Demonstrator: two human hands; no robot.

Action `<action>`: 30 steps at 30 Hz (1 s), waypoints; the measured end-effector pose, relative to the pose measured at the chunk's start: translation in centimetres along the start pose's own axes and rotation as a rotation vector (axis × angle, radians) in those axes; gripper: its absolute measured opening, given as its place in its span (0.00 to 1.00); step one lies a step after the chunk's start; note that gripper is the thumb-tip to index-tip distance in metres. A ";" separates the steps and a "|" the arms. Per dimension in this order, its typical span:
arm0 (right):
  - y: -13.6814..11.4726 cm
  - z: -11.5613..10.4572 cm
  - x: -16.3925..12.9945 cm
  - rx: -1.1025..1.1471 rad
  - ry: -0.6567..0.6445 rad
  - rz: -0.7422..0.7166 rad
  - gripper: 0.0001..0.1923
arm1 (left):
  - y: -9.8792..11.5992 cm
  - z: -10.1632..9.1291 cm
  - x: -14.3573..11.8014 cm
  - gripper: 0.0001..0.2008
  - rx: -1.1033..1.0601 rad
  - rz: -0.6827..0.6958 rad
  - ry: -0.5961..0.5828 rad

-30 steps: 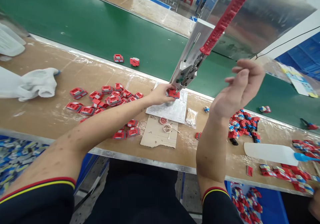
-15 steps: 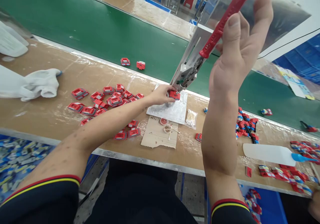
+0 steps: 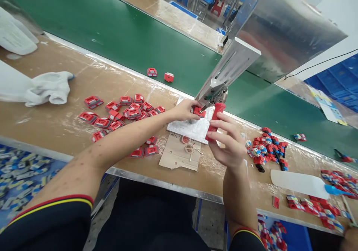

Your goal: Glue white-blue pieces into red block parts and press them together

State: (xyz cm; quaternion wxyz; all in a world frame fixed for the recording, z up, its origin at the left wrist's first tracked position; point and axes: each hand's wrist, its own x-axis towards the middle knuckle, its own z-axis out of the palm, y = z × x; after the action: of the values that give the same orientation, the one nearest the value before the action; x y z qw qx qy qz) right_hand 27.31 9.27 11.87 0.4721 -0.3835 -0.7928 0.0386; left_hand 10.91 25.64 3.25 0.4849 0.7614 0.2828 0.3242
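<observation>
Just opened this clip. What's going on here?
A person at a workbench holds a small red part with the left hand, at the tip of a metal lever fixture over a pale plate. The right hand grips the fixture's red handle, which points down toward the person. Whether the tip presses on the part is too small to tell. More red parts lie to the left, and two others sit on the green belt.
</observation>
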 end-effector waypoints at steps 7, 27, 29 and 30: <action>-0.4 1.5 -0.1 0.422 0.141 0.501 0.15 | 0.0 0.1 -0.3 0.21 0.006 -0.016 0.003; 3.8 5.9 -1.8 0.294 -0.005 0.711 0.32 | -0.2 0.5 -1.0 0.20 0.182 0.048 -0.049; 2.5 4.7 -2.1 0.331 -0.013 0.702 0.28 | 0.1 -0.2 -0.8 0.20 0.232 0.054 -0.091; 1.6 3.8 -2.5 0.342 -0.006 0.701 0.25 | 0.1 -1.0 -0.6 0.20 0.263 0.052 -0.113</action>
State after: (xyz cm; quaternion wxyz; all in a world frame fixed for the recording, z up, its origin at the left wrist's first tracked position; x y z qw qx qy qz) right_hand 25.93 9.92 7.25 0.4851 -0.5469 -0.5972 0.3302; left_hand 9.82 25.68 3.54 0.3874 0.8425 0.2754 0.2536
